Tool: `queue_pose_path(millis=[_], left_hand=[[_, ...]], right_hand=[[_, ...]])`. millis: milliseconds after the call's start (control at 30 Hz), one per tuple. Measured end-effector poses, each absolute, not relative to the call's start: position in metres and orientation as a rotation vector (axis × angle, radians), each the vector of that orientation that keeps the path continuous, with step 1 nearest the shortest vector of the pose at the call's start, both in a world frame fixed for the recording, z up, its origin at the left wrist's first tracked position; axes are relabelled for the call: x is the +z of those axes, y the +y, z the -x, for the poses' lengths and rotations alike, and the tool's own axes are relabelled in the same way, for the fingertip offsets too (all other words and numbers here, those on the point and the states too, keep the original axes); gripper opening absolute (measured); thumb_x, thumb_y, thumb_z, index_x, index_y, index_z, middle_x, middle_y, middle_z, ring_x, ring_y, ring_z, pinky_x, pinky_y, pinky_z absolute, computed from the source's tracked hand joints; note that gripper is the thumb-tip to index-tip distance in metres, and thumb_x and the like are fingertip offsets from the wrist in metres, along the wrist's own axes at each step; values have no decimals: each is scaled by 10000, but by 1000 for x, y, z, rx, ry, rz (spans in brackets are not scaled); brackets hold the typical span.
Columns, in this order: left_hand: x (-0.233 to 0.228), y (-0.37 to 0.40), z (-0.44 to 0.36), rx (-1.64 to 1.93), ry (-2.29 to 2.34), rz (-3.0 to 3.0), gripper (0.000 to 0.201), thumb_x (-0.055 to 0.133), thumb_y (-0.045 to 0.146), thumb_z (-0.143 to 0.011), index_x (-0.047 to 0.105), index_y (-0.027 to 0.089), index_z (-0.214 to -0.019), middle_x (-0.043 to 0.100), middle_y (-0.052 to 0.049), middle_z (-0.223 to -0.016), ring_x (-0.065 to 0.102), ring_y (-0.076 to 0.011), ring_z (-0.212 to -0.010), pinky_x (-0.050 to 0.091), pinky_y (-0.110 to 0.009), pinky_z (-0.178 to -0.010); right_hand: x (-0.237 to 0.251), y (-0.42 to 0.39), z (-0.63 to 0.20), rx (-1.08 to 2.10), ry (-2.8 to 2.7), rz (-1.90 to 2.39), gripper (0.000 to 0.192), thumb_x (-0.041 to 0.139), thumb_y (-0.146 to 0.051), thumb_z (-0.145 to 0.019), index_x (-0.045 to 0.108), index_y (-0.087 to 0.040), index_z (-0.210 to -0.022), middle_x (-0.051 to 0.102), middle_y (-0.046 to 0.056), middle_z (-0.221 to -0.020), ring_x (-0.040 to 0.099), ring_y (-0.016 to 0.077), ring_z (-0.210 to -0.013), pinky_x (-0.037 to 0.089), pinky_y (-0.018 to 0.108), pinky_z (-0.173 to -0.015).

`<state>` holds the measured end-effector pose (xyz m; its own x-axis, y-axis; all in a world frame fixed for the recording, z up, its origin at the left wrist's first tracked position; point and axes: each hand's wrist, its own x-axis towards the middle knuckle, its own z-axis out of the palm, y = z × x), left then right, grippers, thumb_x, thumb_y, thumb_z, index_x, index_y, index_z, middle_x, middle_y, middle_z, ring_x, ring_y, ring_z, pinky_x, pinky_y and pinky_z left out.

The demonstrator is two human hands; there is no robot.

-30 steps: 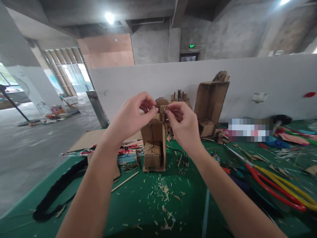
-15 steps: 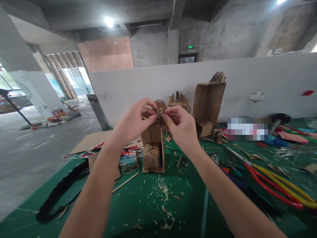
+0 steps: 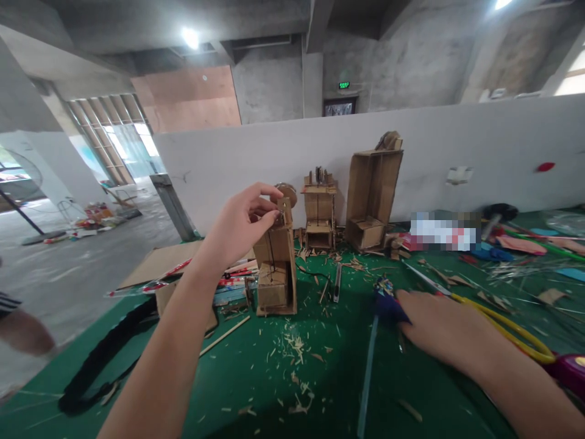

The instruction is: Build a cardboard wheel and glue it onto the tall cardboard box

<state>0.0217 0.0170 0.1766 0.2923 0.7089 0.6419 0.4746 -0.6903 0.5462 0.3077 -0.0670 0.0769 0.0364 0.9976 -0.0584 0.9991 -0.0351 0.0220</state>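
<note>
My left hand (image 3: 244,222) pinches the top of a cardboard model (image 3: 276,274), a narrow upright frame with a small box at its base. Between thumb and fingers is the model's upper bracket, and a round cardboard disc (image 3: 287,194) sits just behind it. Cord or wire runs down the model's front. Over on the right, my right hand (image 3: 441,320) is low above the table, its fingertips at a dark blue object (image 3: 390,306) with a multicoloured end. Blur and the hand's own back hide those fingers, so their grip cannot be made out.
Two more cardboard models (image 3: 320,207) stand by the white partition (image 3: 256,152), the taller one (image 3: 372,198) at right. Yellow-handled scissors (image 3: 512,332), a cutter knife (image 3: 337,282), a black strap (image 3: 107,353) and scraps lie on the green table (image 3: 256,390). A person's arm (image 3: 25,329) shows at left.
My right hand has left the model's top bracket and moved down and right to the dark blue object. My left hand stays on the model. A person's arm has appeared at left.
</note>
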Motion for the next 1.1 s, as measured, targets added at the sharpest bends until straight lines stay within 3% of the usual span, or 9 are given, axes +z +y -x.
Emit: queue_pose_path(millis=[233,367,500,633,733,867,900,1000,1100], left_hand=[[177,15,-23,1367,1106,-2309,208,576,213,-820,563,222,-1028,683,-20,-826,620,-133,-698,476,-272,-639],[176,15,-24,1381,1079,-2289,202,583,200,-812,568,217,-1013,679,-22,-822,619,-132,-702,482,-273,-645],[175,19,-25,1408,1033,-2249,179,583,199,-807,562,211,-984,671,-21,-803,622,-135,-707,485,-271,-637],[175,20,-23,1404,1014,-2206,174,591,218,-802,558,213,-972,669,-19,-795,624,-133,-693,500,-277,-646],[176,20,-23,1388,991,-2151,189,600,231,-799,550,212,-981,669,-22,-792,630,-136,-688,515,-288,-667],[177,18,-23,1378,985,-2096,203,619,240,-791,544,208,-978,670,-25,-782,644,-142,-700,522,-291,-686],[178,18,-24,1382,986,-2085,206,625,243,-789,544,207,-975,671,-24,-776,645,-143,-698,522,-290,-685],[178,19,-24,1395,960,-2040,205,634,250,-786,547,203,-966,676,-24,-771,644,-138,-680,525,-288,-683],[178,21,-25,1397,939,-2006,204,634,249,-791,552,194,-969,683,-29,-779,637,-126,-655,523,-275,-668]], right_hand=[[43,-67,-323,3,1970,-2258,407,370,-43,-804,550,-80,-1166,633,194,-1089,564,341,-1055,447,394,-686],[41,-64,-317,111,2020,-2188,533,436,-108,-797,419,-24,-1324,620,220,-1121,598,357,-998,432,439,-752],[43,-64,-315,157,2059,-2302,397,410,-150,-826,493,-62,-1204,645,190,-1011,644,328,-848,418,395,-658],[53,-64,-313,-2,2163,-2537,147,452,-282,-843,547,-186,-901,642,72,-745,616,270,-662,362,335,-537],[61,-68,-303,-576,2461,-2777,230,511,-425,-830,522,-210,-751,539,6,-577,534,192,-533,374,315,-514],[72,-71,-280,-2482,2665,-2427,384,515,-584,-810,558,-208,-875,438,-44,-604,444,118,-474,408,270,-424],[74,-70,-273,-2784,2630,-2264,404,540,-597,-790,564,-210,-903,454,-39,-639,445,112,-479,403,256,-394],[79,-65,-253,-2956,2719,-1961,418,617,-572,-751,574,-209,-955,536,4,-745,510,130,-540,399,239,-355],[78,-57,-237,-2493,2997,-1980,313,580,-509,-810,574,-201,-862,506,-22,-585,456,114,-451,347,231,-355]])
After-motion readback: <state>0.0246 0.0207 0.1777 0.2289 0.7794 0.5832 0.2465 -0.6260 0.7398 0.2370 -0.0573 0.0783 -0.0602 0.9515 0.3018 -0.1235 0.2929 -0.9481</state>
